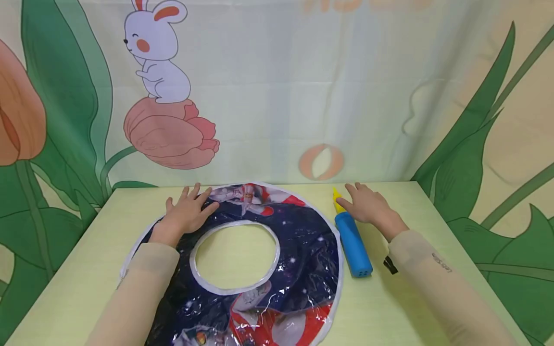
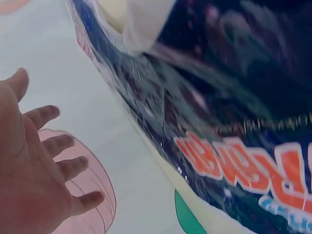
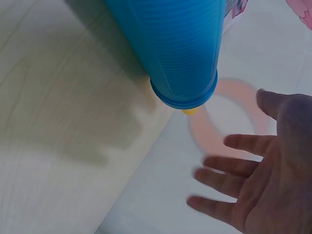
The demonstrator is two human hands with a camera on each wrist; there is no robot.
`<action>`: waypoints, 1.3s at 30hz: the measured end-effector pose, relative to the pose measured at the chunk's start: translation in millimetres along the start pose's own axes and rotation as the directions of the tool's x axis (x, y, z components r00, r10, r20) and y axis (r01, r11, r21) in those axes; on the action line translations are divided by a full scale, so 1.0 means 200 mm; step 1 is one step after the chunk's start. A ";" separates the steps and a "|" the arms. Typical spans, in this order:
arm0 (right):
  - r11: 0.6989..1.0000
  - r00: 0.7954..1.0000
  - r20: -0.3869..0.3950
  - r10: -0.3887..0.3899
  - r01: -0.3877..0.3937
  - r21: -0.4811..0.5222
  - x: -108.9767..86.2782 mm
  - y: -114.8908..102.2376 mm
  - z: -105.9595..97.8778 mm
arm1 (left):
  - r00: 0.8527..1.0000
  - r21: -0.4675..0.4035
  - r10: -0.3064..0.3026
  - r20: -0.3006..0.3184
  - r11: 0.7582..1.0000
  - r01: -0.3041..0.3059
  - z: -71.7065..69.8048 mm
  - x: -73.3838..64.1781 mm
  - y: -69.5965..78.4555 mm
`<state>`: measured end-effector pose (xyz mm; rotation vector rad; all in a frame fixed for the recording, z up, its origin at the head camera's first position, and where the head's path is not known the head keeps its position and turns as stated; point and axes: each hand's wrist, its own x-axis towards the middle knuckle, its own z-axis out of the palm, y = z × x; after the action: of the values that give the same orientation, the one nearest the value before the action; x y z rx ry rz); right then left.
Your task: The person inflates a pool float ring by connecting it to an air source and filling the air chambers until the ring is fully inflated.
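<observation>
A flat, uninflated swim ring (image 1: 303, 259), dark blue with red and silver figures and a white rim, lies on the table. My left hand (image 1: 186, 214) is over its upper left part with fingers spread, holding nothing; in the left wrist view the palm and fingers (image 2: 73, 168) show beside the ring (image 2: 234, 97). Right of the ring lies a blue hand pump (image 1: 354, 245) with a yellow nozzle (image 1: 337, 201). Close by that nozzle is my right hand (image 1: 368, 204), its fingers extended. In the right wrist view this hand (image 3: 263, 170) is apart from the pump's blue body (image 3: 180, 58).
The pale wooden table (image 1: 402, 307) ends at a printed curtain (image 1: 268, 120) with a rabbit and tulips. A small black item (image 1: 390, 265) shows beside my right sleeve (image 1: 428, 269).
</observation>
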<state>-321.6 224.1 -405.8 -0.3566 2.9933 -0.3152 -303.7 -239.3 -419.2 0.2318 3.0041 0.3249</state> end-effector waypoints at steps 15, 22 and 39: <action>0.993 0.992 -0.072 -0.107 0.110 0.037 0.03 -0.07 0.01 | 0.995 -0.044 -0.021 0.097 0.999 0.026 -0.03 -0.08 -0.15; 0.969 0.980 0.037 -0.195 0.187 0.163 0.04 -0.14 -0.01 | 0.988 -0.068 -0.034 0.149 0.997 0.045 -0.04 -0.11 -0.22; 0.967 0.926 0.308 -0.216 0.158 0.202 0.04 -0.29 0.00 | 0.967 -0.109 -0.108 0.233 0.985 0.136 -0.08 -0.19 -0.42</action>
<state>-316.6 167.2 -394.7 -0.6137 2.5869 -0.4787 -279.4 -330.3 -418.1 0.0661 2.7464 0.4396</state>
